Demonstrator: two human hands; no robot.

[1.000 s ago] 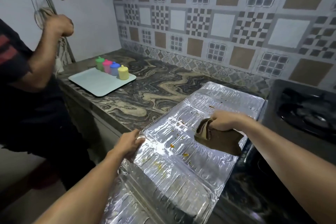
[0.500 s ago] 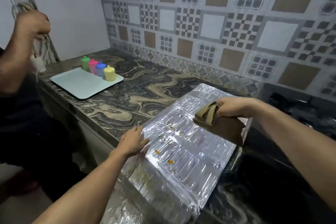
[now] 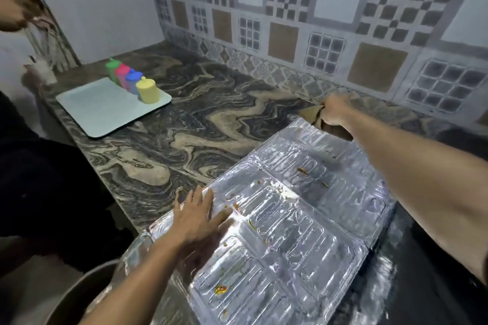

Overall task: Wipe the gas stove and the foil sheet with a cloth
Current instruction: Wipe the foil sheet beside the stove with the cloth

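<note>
at the far corner of the foil sheet, the right hand kept a closed grip on the brown cloth; nearer than that grip, the left hand lay spread flat, pinning the foil to the desk. wiping foil was under way; next likely a pull back across the crumbs.

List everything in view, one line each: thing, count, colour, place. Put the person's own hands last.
foil sheet: one, silver, with orange-brown food specks, on the near countertop
cloth: one, brown, at the foil's far corner, bunched in the right hand
countertop: one, swirled grey and tan stone
tray: one, pale blue-white, far left on the counter
lidded containers: four, green, pink, blue, yellow, in a row on the tray's far edge
wall tiles: many, patterned grey, white and brown, behind the counter
second person: one, dark clothing, at left
left hand: flat on the foil's left edge
right hand: closed grip on the cloth
</note>
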